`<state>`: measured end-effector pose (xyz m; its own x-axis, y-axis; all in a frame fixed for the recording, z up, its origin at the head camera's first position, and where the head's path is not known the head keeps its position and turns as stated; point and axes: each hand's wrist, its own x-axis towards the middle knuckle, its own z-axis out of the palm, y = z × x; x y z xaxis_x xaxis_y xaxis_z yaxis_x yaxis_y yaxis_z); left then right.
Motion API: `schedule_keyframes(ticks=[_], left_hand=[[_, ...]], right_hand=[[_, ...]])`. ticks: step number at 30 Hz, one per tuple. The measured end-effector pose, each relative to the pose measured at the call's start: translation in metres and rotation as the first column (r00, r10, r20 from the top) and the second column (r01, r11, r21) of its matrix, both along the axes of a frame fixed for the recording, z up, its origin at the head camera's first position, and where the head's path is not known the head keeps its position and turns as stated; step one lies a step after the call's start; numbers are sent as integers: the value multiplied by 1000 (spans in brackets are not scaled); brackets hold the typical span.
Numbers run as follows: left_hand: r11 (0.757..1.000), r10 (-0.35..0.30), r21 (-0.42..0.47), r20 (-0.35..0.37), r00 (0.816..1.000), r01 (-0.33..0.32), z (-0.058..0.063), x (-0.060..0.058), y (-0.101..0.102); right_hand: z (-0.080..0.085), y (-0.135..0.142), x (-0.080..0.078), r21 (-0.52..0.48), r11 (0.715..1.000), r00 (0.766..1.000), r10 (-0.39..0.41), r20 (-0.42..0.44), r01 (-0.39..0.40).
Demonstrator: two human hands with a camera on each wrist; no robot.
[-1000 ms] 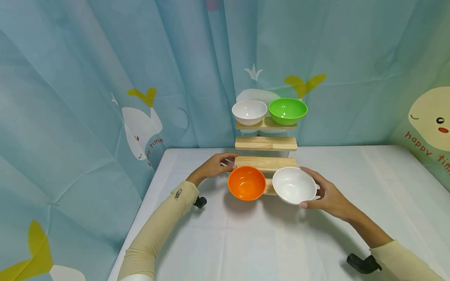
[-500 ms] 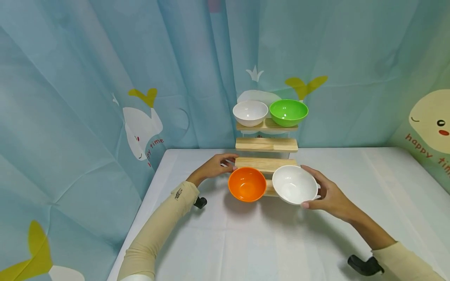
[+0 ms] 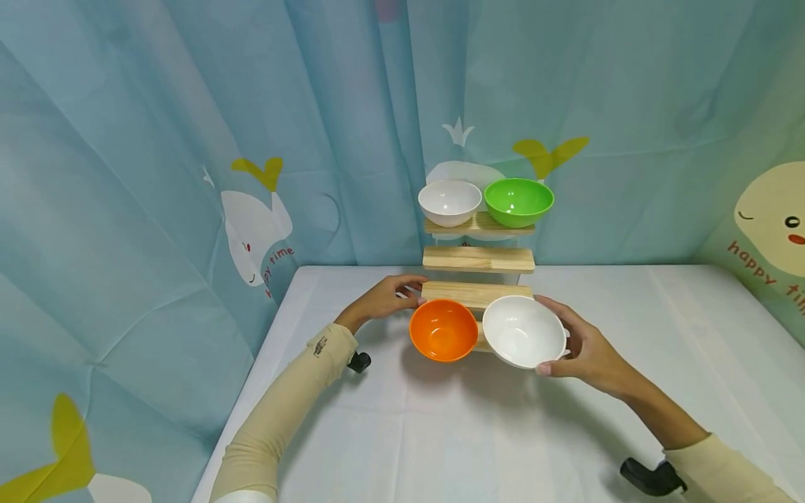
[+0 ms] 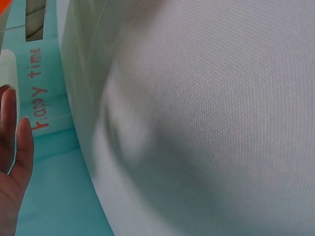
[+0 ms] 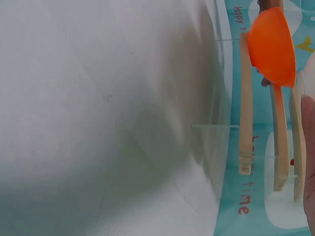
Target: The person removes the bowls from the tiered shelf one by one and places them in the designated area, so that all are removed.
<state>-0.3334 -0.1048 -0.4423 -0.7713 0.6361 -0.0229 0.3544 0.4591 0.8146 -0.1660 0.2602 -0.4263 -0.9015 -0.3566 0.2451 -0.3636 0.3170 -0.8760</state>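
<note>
In the head view a white bowl (image 3: 525,332) is held at its right side by my right hand (image 3: 588,353), thumb in front and fingers behind. The bowl overlaps the right end of the lowest step of a tiered wooden rack (image 3: 474,295). An orange bowl (image 3: 443,330) sits on that step's left half. My left hand (image 3: 386,297) grips the rack's left end, thumb and fingertips at a step's edge. In the right wrist view, part of the white bowl (image 5: 309,76) and my right hand (image 5: 309,152) show at the right edge.
Another white bowl (image 3: 449,202) and a green bowl (image 3: 518,202) stand side by side on the rack's top step. A white cloth (image 3: 402,433) covers the table. Behind the rack hangs a light blue printed curtain (image 3: 352,140).
My right hand has shifted the white bowl slightly left, closer to the orange bowl. My left hand keeps its place at the rack's left end.
</note>
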Motion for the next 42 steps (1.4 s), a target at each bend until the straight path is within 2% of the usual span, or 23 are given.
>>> schedule_keyframes(ticks=[11,20,27,42], left_hand=[[1000,-20,3,-3,1000,20,-1,-2,-1],[1000,-18,-9,-19,1000,18,2,0,0],[1000,-16,-17,-26,1000,16,3,0,-1],[1000,-22,-14,-41,999,22,1,-1,-1]], right_hand=[[3,-9,2,-92,992,996,91,21,-89],[5,-19,7,-126,979,985,166,38,-160],[3,-27,11,-176,954,963,258,78,-241],[-5,-42,22,-268,897,907,397,143,-351]])
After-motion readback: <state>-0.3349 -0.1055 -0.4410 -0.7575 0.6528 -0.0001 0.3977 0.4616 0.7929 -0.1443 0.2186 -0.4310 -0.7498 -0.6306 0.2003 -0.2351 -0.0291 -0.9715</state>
